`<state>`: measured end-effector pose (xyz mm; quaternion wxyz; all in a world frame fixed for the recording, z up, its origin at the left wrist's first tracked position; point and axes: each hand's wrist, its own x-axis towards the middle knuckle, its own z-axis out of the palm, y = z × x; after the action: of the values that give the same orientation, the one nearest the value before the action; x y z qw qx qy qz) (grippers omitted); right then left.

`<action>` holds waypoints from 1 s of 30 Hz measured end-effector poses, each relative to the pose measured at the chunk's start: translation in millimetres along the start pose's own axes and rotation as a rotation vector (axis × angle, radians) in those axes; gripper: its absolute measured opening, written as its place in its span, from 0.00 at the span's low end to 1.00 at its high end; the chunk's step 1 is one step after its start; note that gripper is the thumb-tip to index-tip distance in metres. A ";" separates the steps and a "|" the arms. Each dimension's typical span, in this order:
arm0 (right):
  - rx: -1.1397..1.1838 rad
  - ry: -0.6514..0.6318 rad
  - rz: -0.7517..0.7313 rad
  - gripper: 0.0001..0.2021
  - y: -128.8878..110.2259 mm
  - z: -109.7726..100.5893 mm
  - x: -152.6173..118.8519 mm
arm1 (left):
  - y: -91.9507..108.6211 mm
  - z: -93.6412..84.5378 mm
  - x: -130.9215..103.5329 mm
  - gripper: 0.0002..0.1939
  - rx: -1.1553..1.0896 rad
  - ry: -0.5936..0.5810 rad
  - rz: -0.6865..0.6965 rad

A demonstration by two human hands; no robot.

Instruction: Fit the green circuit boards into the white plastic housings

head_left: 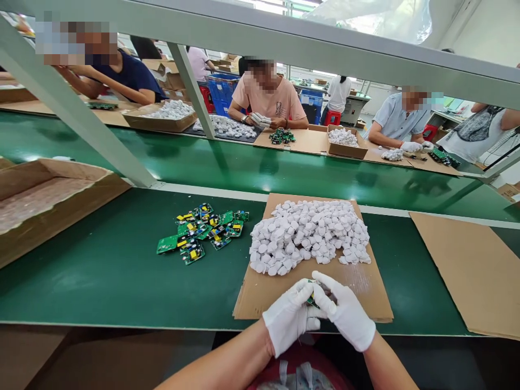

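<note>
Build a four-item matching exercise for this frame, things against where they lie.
Things:
1. heap of white caps
2. loose circuit boards
3. open cardboard box
4. small green board

Places:
A. bare green mat, left of the cardboard sheet
B. pinched between the left hand and right hand
C. far left edge of the bench
D. on the cardboard sheet, beyond the hands

Pairs: 1-D, 2-A, 3-C, 4-B
</note>
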<state>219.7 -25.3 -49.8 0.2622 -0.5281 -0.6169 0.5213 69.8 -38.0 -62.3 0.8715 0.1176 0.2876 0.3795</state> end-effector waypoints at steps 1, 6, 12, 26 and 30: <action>0.085 -0.031 -0.003 0.27 2.7 -1.1 0.8 | 1.4 -1.2 0.9 0.14 0.016 0.002 0.003; 0.174 0.021 -0.020 0.26 -1.5 -2.1 0.8 | 10.0 -2.7 3.4 0.20 0.108 0.008 0.029; 0.174 0.048 -0.122 0.21 -7.6 11.5 0.5 | 17.2 5.7 3.1 0.18 0.414 0.068 0.094; -0.018 0.152 -0.125 0.17 -0.5 12.8 1.1 | 27.5 20.6 -8.6 0.19 0.374 -0.088 0.142; -0.006 0.151 -0.119 0.17 2.0 13.5 1.9 | 27.3 19.8 -7.2 0.17 0.420 -0.006 0.144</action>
<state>208.1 -28.7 -56.4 0.3370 -0.5292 -0.6272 0.4616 61.4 -24.3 -31.8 0.7994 0.3179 0.3484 0.3722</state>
